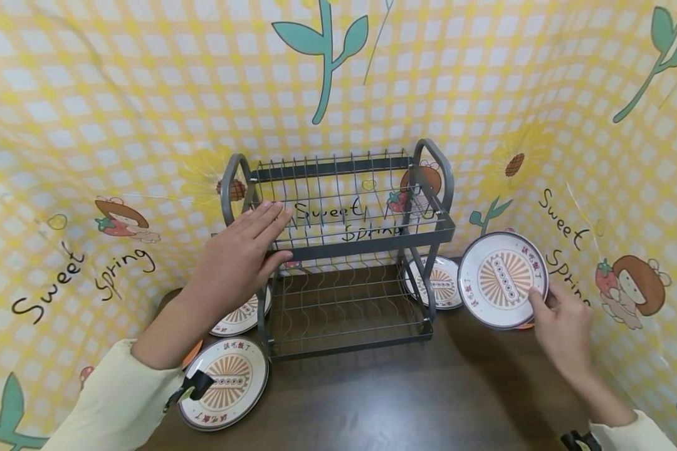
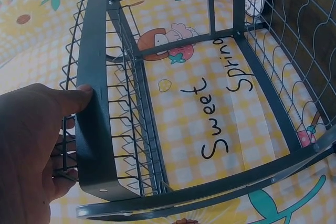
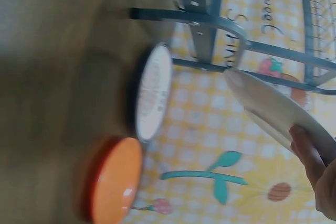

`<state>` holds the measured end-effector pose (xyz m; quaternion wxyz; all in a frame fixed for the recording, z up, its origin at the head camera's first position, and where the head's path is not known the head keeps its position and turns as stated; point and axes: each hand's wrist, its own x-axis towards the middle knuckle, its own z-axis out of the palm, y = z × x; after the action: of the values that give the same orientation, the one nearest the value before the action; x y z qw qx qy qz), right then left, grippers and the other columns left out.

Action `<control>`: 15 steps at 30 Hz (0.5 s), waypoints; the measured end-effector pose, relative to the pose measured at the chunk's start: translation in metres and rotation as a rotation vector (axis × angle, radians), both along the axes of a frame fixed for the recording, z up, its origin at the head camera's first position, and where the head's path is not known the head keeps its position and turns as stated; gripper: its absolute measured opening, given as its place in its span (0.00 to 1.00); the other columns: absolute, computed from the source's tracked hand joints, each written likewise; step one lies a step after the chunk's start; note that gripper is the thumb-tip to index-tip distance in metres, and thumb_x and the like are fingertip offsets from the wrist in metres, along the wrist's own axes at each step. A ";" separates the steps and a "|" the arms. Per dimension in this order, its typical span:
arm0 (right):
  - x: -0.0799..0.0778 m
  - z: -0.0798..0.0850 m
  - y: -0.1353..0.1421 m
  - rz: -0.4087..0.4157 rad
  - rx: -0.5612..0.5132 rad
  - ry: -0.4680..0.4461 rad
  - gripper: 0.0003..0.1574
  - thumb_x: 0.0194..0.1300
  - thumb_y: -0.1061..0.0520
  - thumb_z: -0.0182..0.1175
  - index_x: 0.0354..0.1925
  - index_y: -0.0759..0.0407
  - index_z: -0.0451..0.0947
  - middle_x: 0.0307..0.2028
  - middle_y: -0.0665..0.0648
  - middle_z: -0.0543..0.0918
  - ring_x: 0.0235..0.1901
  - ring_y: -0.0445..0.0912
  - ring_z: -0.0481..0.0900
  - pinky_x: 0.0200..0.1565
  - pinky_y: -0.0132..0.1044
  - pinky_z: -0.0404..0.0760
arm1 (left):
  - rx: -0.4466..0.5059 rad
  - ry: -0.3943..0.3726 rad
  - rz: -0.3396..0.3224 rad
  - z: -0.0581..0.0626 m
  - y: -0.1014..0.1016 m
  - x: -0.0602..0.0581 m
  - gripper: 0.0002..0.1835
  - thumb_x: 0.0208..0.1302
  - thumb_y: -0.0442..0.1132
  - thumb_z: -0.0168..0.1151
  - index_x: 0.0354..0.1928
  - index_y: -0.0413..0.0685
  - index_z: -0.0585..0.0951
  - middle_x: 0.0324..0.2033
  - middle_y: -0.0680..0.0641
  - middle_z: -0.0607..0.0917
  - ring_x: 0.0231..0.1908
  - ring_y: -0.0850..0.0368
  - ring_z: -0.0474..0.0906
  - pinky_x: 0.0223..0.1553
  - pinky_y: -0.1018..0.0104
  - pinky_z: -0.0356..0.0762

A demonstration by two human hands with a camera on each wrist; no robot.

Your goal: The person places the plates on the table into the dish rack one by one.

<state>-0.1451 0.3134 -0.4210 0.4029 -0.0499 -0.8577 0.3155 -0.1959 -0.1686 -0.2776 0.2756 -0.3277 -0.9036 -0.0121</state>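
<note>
A grey two-tier dish rack [image 1: 367, 243] of metal bars and wire stands on the dark table. My left hand [image 1: 234, 260] grips the front rail of its upper tier near the left end; the left wrist view shows the thumb on the rail [image 2: 94, 129] and fingers among the wires. To the right of the rack, my right hand [image 1: 566, 329] pinches a white plate [image 1: 499, 275] by its rim, thumb on the printed face. That plate is raised and tilted, its face towards the head camera. In the right wrist view the plate [image 3: 278, 106] appears nearly edge-on.
Left of the rack lie a printed plate [image 1: 225, 391], another plate [image 1: 239, 319] behind it and an orange piece [image 1: 193, 354]. Behind the rack's right side leans a plate [image 1: 442, 282], beside an orange dish [image 3: 118, 182]. Yellow checked cloth [image 1: 163, 125] surrounds the table.
</note>
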 end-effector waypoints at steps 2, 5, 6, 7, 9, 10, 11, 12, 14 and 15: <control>-0.003 0.007 -0.002 -0.008 0.010 0.051 0.13 0.59 0.64 0.62 0.43 0.68 0.84 0.26 0.68 0.85 0.23 0.18 0.64 0.23 0.12 0.62 | -0.002 0.003 0.003 0.000 -0.001 0.000 0.39 0.65 0.52 0.61 0.74 0.51 0.58 0.69 0.44 0.66 0.69 0.47 0.63 0.72 0.53 0.60; -0.007 0.019 -0.005 -0.017 0.016 0.101 0.15 0.61 0.63 0.60 0.45 0.68 0.83 0.26 0.67 0.84 0.25 0.21 0.64 0.24 0.12 0.61 | -0.002 0.000 0.009 -0.001 -0.002 0.000 0.39 0.65 0.53 0.61 0.74 0.52 0.57 0.70 0.44 0.65 0.69 0.47 0.62 0.72 0.53 0.60; -0.008 0.023 -0.006 -0.018 0.016 0.117 0.15 0.62 0.62 0.60 0.46 0.68 0.83 0.26 0.67 0.84 0.24 0.23 0.64 0.23 0.12 0.61 | -0.001 0.000 0.010 -0.001 -0.002 0.000 0.39 0.65 0.53 0.61 0.74 0.52 0.57 0.70 0.44 0.65 0.70 0.47 0.62 0.72 0.53 0.60; -0.009 0.027 -0.007 -0.017 0.015 0.130 0.15 0.62 0.62 0.59 0.46 0.68 0.83 0.26 0.67 0.84 0.24 0.24 0.64 0.23 0.12 0.60 | -0.001 -0.002 0.013 -0.001 -0.002 0.000 0.39 0.65 0.53 0.60 0.74 0.52 0.57 0.70 0.45 0.65 0.70 0.47 0.62 0.72 0.53 0.60; -0.011 0.035 -0.009 -0.012 0.026 0.165 0.14 0.63 0.61 0.58 0.44 0.69 0.83 0.24 0.66 0.83 0.22 0.27 0.63 0.20 0.15 0.58 | 0.000 -0.005 0.018 -0.001 -0.002 0.000 0.39 0.65 0.53 0.60 0.74 0.53 0.57 0.70 0.45 0.65 0.70 0.48 0.62 0.72 0.54 0.60; -0.011 0.039 -0.010 -0.009 0.034 0.183 0.14 0.63 0.61 0.58 0.43 0.69 0.83 0.23 0.66 0.82 0.22 0.29 0.62 0.19 0.16 0.57 | 0.000 -0.007 0.019 -0.001 -0.002 0.000 0.39 0.65 0.54 0.60 0.74 0.53 0.57 0.70 0.45 0.65 0.70 0.48 0.62 0.72 0.54 0.60; -0.012 0.043 -0.011 -0.006 0.051 0.201 0.14 0.63 0.61 0.57 0.42 0.70 0.83 0.21 0.65 0.80 0.21 0.30 0.61 0.18 0.18 0.55 | -0.001 -0.009 0.021 -0.001 -0.003 0.000 0.39 0.65 0.54 0.60 0.74 0.53 0.57 0.70 0.45 0.64 0.70 0.48 0.62 0.72 0.54 0.60; -0.013 0.046 -0.012 -0.006 0.063 0.219 0.14 0.63 0.61 0.57 0.42 0.70 0.83 0.21 0.66 0.81 0.21 0.31 0.62 0.19 0.18 0.56 | -0.001 -0.011 0.021 -0.001 -0.002 0.000 0.39 0.66 0.54 0.60 0.74 0.53 0.57 0.70 0.45 0.64 0.70 0.48 0.61 0.72 0.54 0.59; -0.014 0.053 -0.015 -0.007 0.079 0.248 0.14 0.63 0.61 0.56 0.42 0.70 0.82 0.21 0.66 0.80 0.22 0.32 0.61 0.20 0.19 0.55 | -0.001 -0.009 0.016 -0.001 -0.002 0.000 0.39 0.66 0.54 0.59 0.74 0.53 0.56 0.70 0.45 0.64 0.70 0.48 0.61 0.72 0.54 0.59; -0.015 0.057 -0.016 -0.015 0.084 0.256 0.14 0.63 0.61 0.55 0.42 0.70 0.82 0.20 0.66 0.80 0.22 0.32 0.61 0.21 0.20 0.55 | 0.000 -0.007 0.013 -0.001 -0.002 0.000 0.39 0.66 0.54 0.60 0.74 0.53 0.56 0.70 0.45 0.64 0.70 0.48 0.61 0.72 0.54 0.59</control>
<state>-0.1598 0.2976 -0.3645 0.5130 0.0013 -0.8114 0.2799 -0.1958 -0.1702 -0.2786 0.2723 -0.3217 -0.9068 -0.0114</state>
